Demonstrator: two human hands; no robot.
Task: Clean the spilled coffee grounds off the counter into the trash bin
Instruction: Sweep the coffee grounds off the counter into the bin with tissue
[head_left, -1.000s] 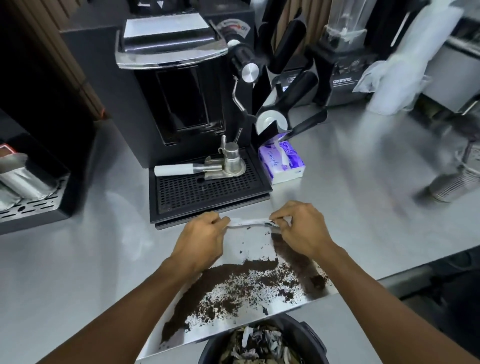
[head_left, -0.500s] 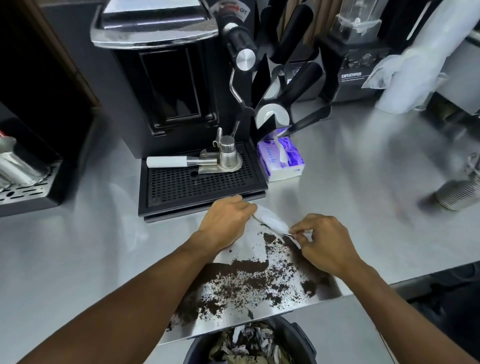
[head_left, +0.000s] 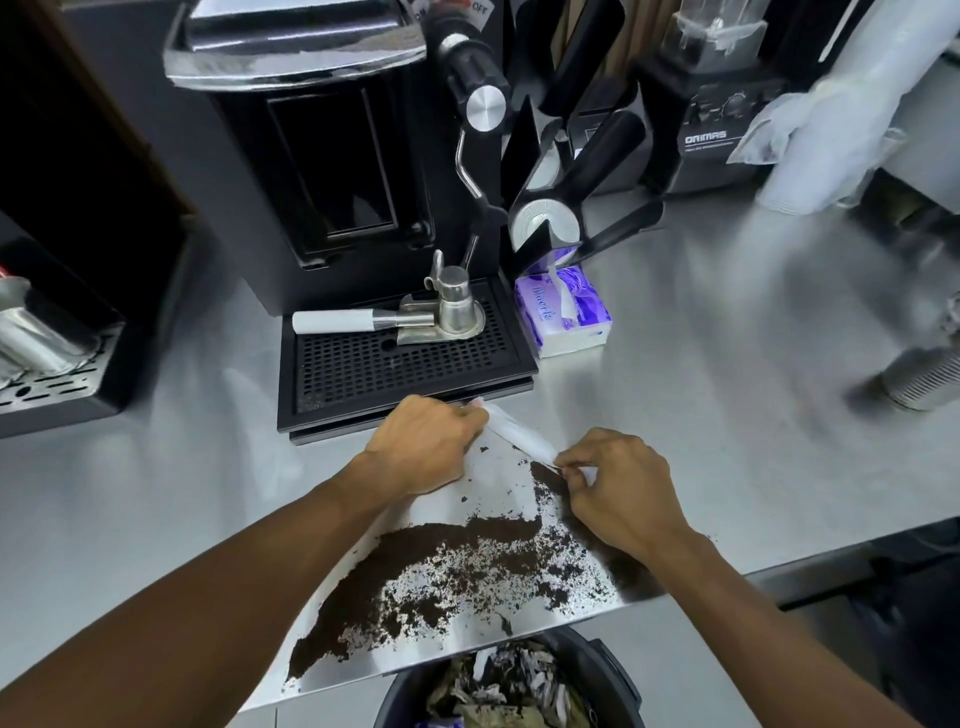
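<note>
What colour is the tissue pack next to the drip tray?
The tissue pack is purple on top with white lower sides; the head view, the only one, shows it.

The right hand (head_left: 621, 491) now sits nearer the counter's front edge and farther right than a second ago, and the left hand (head_left: 423, 444) closer to the drip tray (head_left: 405, 364), so the white tissue (head_left: 514, 434) pinched between them slants instead of running level.
</note>
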